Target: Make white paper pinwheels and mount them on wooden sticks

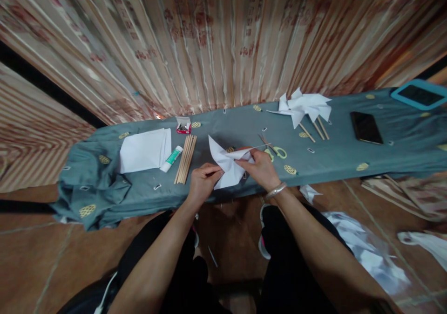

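A white paper pinwheel [228, 163], its blades folded toward the middle, is held between my two hands just above the cloth. My left hand [203, 180] pinches its lower left edge. On the other side, my right hand [261, 167] has closed fingers on the pinwheel's right blade, with the thumb near its centre. A silver bangle circles my right wrist. Scissors with green handles [279, 152] lie just beyond my right hand. Left of my left hand lie several wooden sticks [186, 160] side by side and a glue stick [171, 159].
White paper sheets [145, 151] are stacked at the left, near a small red box of pins [183, 126]. Finished pinwheels on sticks [304, 106] lie at the back right, beside a dark phone [366, 127] and a blue-framed tablet [421, 94]. A paper-filled plastic bag [366, 249] sits on the floor.
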A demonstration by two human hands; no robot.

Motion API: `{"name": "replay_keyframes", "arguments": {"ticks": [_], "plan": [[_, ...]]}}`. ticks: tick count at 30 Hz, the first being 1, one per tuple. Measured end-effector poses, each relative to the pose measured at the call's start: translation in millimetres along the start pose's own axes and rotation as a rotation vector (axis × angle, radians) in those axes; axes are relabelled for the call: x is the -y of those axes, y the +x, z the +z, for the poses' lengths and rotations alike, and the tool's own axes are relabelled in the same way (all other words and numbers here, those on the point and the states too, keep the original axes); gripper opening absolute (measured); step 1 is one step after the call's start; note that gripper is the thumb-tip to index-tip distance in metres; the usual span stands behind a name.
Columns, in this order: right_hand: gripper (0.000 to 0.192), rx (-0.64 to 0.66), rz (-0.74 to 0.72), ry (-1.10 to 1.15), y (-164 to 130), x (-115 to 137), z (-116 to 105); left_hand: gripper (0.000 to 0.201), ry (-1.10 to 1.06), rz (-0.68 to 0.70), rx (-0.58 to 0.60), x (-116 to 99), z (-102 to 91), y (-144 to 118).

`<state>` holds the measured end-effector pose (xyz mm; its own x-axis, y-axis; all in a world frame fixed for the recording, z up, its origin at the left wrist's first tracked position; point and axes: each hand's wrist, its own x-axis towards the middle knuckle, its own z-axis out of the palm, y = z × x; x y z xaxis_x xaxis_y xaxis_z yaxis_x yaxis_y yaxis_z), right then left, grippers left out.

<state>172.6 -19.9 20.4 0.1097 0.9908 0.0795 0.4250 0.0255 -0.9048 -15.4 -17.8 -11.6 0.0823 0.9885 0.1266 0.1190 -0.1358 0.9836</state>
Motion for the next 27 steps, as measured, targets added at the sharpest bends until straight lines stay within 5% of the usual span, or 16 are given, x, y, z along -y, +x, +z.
{"name": "replay_keyframes", "arguments": {"ticks": [12,27], "plan": [[0.024,0.153,0.093,0.314,10.2,-10.6,-3.4,0.016,-0.111,-0.131,0.044,-1.4,2.1,-1.5],[0.030,0.242,0.079,0.285,10.2,-7.8,-1.3,0.031,-0.322,-0.389,0.052,-7.8,2.5,-10.1]]}}
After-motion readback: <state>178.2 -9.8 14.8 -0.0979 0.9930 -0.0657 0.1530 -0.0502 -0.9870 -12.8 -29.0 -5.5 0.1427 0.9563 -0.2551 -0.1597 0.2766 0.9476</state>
